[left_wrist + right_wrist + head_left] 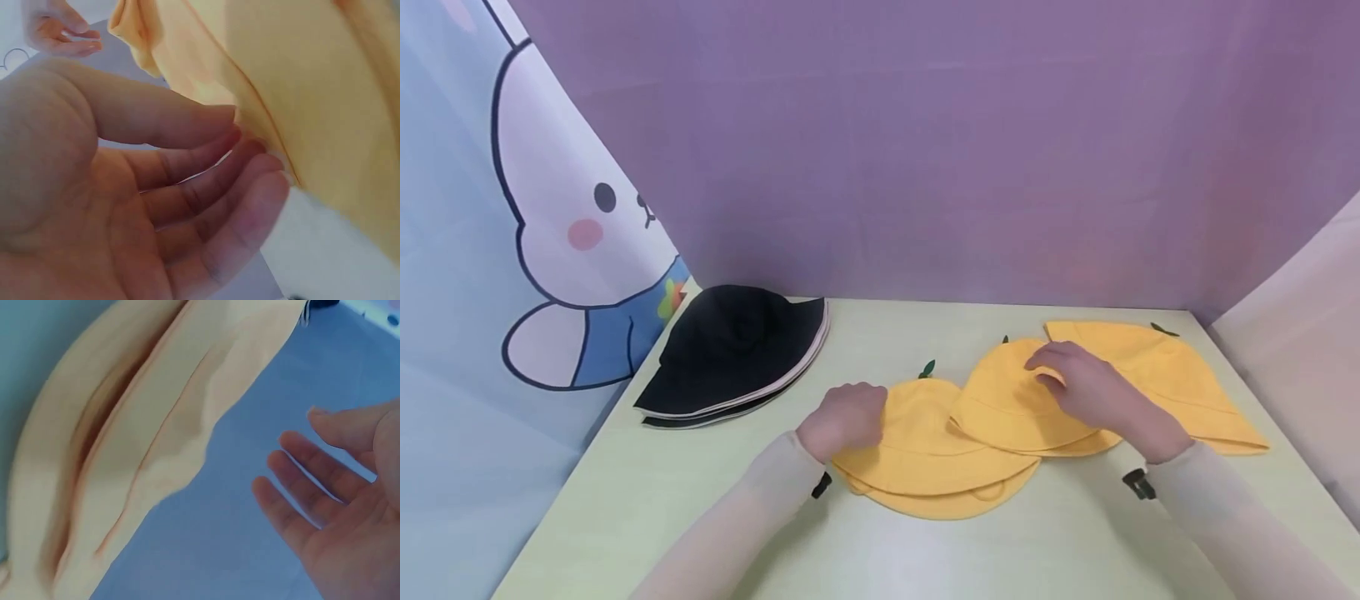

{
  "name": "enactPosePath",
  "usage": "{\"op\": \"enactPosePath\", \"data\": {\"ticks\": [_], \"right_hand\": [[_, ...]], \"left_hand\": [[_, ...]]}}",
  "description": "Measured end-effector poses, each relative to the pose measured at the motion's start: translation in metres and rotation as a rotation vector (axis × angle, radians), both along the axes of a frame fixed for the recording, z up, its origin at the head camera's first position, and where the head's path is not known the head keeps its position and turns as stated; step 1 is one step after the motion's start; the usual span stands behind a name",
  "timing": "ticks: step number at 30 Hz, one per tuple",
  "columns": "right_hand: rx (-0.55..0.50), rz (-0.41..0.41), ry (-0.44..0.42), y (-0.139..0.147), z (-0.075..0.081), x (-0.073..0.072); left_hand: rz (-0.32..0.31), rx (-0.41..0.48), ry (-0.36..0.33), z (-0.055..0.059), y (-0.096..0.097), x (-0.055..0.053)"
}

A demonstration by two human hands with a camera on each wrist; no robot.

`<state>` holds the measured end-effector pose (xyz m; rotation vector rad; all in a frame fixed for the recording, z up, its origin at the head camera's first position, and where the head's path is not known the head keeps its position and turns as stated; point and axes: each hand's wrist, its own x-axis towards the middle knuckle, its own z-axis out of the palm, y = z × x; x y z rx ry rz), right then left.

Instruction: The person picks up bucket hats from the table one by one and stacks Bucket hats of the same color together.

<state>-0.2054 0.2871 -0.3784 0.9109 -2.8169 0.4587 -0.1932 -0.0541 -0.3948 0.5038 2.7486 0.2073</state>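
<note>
Three yellow bucket hats lie folded flat on the table, overlapping in a row. My left hand (844,419) is at the left side of the nearest yellow hat (925,442); its thumb and fingertips pinch the fabric (275,106) in the left wrist view. Over the middle yellow hat (1011,408) hovers my right hand (1086,392). Its fingers are loosely bent and hold nothing, apart from the cloth (144,437) in the right wrist view. The right yellow hat (1172,375) lies partly behind that hand. Small green leaves stick up from the hat tops.
At the back left sits a stack of black bucket hats (737,350) with pale brim edges. The pale table (887,558) meets a purple cloth wall (925,167) behind. A blue curtain with a cartoon rabbit (580,167) hangs left, a pale one (1307,350) right.
</note>
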Motion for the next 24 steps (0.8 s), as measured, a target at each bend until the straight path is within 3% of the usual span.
{"op": "enactPosePath", "data": {"ticks": [8, 11, 18, 24], "right_hand": [[0.014, -0.251, -0.197, 0.059, 0.000, -0.019], [0.027, -0.319, -0.273, 0.083, -0.004, -0.024], [0.073, -0.397, -0.336, 0.123, -0.013, -0.028], [0.001, -0.429, -0.346, 0.135, -0.027, -0.031]], "left_hand": [[-0.053, 0.252, 0.017, 0.004, 0.030, -0.005], [-0.046, 0.350, 0.000, 0.002, 0.040, -0.006], [0.006, 0.525, -0.090, -0.012, 0.060, -0.008], [0.041, 0.560, -0.096, -0.019, 0.069, -0.007]]}}
